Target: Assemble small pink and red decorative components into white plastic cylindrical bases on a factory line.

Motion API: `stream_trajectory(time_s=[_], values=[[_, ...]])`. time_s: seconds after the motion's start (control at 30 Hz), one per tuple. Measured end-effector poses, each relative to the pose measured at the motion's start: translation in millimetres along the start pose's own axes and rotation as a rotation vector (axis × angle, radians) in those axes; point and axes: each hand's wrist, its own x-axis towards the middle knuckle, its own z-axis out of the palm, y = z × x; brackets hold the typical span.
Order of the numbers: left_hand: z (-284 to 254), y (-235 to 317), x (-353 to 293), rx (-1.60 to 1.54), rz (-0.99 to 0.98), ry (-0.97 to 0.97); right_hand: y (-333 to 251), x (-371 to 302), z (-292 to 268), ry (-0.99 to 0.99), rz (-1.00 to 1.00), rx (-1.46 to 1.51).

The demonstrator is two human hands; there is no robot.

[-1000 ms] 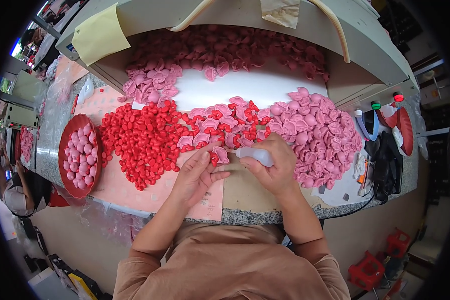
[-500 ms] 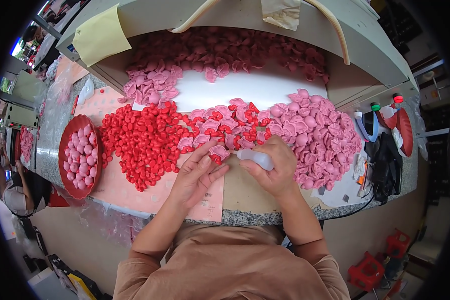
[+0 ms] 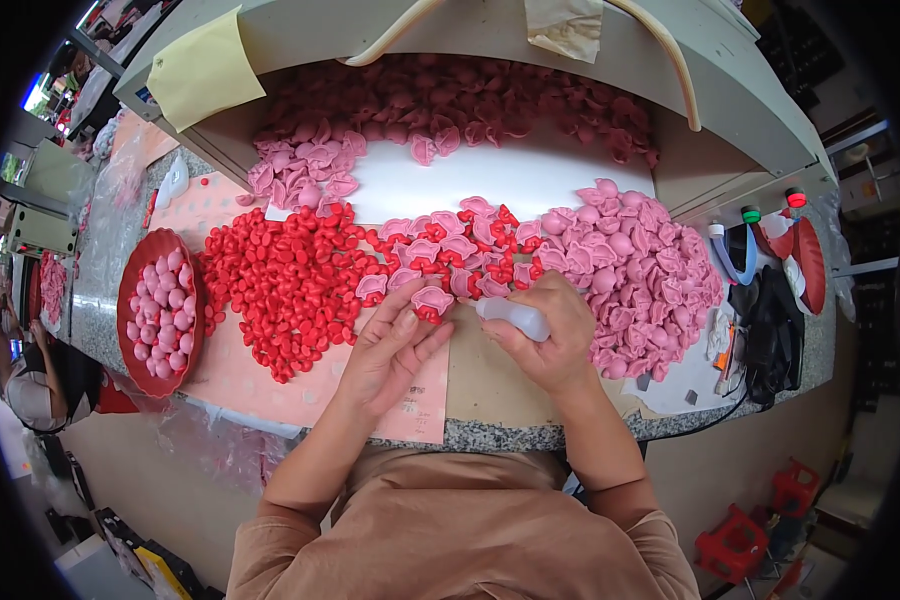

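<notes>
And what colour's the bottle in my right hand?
The bottle is translucent bluish white, clearest in the head view.

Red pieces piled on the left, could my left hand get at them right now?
Probably yes: the red pile lies close to the left hand with nothing visible blocking it, though that hand holds a pink-and-red piece.

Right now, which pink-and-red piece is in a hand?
The piece in the left hand, just left of the bottle; the other pieces lie beyond, unheld.
</notes>
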Motion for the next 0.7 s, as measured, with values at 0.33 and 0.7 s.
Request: stream_trajectory(time_s=[0.33, 0.7], values=[[9.4, -0.2, -1.1, 0.066, 0.021, 0.018, 1.4, -1.6, -0.8, 0.002, -0.017, -0.013], [13.9, 1.4, -0.5, 0.061, 0.004, 0.090, 3.8, -5.3, -0.7, 0.024, 0.005, 0.027]])
